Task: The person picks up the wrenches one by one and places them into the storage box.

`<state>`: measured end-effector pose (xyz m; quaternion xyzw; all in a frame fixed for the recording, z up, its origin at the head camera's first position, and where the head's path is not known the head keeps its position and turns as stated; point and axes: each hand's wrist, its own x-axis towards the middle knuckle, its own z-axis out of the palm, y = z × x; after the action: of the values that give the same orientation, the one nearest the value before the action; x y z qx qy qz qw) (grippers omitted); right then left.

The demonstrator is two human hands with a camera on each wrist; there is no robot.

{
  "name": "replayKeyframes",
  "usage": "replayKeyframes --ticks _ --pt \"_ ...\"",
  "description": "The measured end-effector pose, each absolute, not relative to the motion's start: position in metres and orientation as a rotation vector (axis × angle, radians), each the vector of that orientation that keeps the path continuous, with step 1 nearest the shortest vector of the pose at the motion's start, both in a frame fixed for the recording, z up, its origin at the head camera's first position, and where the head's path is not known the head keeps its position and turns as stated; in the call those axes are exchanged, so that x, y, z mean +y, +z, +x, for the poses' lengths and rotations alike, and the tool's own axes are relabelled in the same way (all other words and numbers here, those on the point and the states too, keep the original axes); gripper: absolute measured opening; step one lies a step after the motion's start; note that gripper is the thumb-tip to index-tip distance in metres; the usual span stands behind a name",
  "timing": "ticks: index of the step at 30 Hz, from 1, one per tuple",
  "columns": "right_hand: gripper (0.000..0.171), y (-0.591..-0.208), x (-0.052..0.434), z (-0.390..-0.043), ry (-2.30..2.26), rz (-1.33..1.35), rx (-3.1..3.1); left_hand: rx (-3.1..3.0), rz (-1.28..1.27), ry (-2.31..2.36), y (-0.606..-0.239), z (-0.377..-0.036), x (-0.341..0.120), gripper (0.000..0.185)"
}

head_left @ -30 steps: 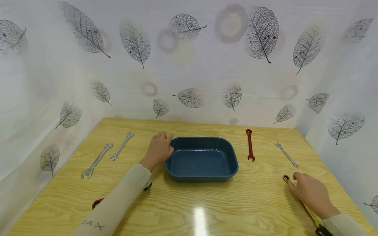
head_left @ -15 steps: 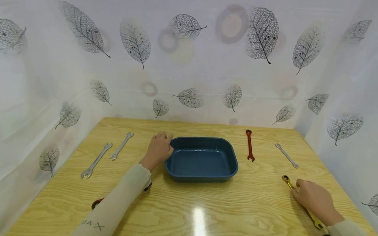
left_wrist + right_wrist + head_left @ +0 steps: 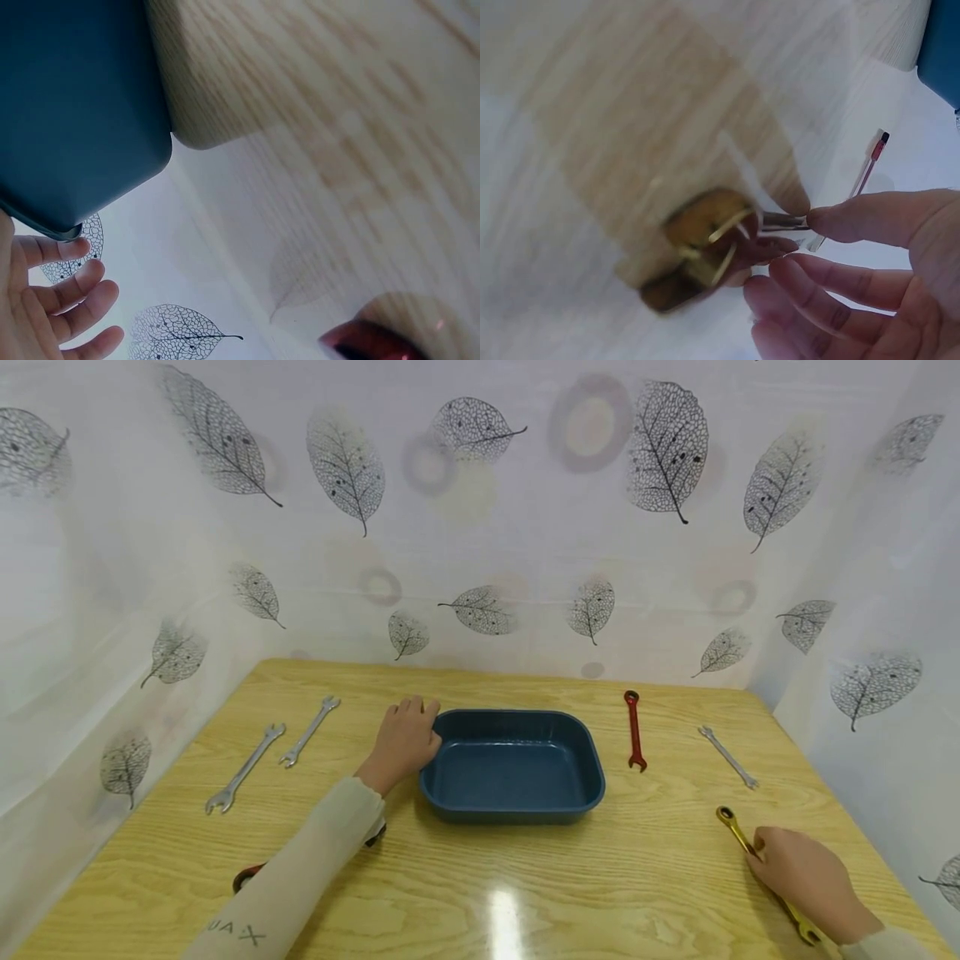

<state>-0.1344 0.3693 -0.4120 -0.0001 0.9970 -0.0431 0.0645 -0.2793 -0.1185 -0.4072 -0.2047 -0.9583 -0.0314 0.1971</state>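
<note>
In the head view my left hand (image 3: pixel 402 739) grips the left rim of a dark blue rectangular dish (image 3: pixel 517 816). The left wrist view shows its fingers (image 3: pixel 86 300) at the outer side of the rim, one touching it. My right hand (image 3: pixel 808 872) pinches a yellow combination wrench (image 3: pixel 737 832) between thumb and fingers, at the table's right side. Its ring end points up-left and its jaw end shows below the hand. In the right wrist view the near end of this wrench (image 3: pixel 712 225) is blurred.
Two silver wrenches (image 3: pixel 247 770) (image 3: pixel 310 732) lie at the left. A red wrench (image 3: pixel 634 732) and a small silver wrench (image 3: pixel 729 757) lie right of the dish. Under my left forearm a red tool's ring end (image 3: pixel 246 877) sticks out. A leaf-patterned sheet (image 3: pixel 517 552) surrounds the wooden table (image 3: pixel 600 893).
My right hand has shifted a little down and to the right along the yellow wrench, which stays almost where it was. My left hand and the dish have not moved.
</note>
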Motion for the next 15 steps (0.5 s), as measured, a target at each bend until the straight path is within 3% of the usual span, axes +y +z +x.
replayKeyframes --ticks 10,15 --pt "0.007 -0.4120 0.3713 -0.1373 -0.192 -0.036 2.983 -2.675 -0.566 -0.105 -0.4095 -0.2796 -0.1196 0.028" --pt "0.026 -0.4116 0.3783 -0.1352 -0.299 -0.017 2.931 -2.668 -0.575 -0.117 -0.4096 -0.2797 -0.1192 0.027"
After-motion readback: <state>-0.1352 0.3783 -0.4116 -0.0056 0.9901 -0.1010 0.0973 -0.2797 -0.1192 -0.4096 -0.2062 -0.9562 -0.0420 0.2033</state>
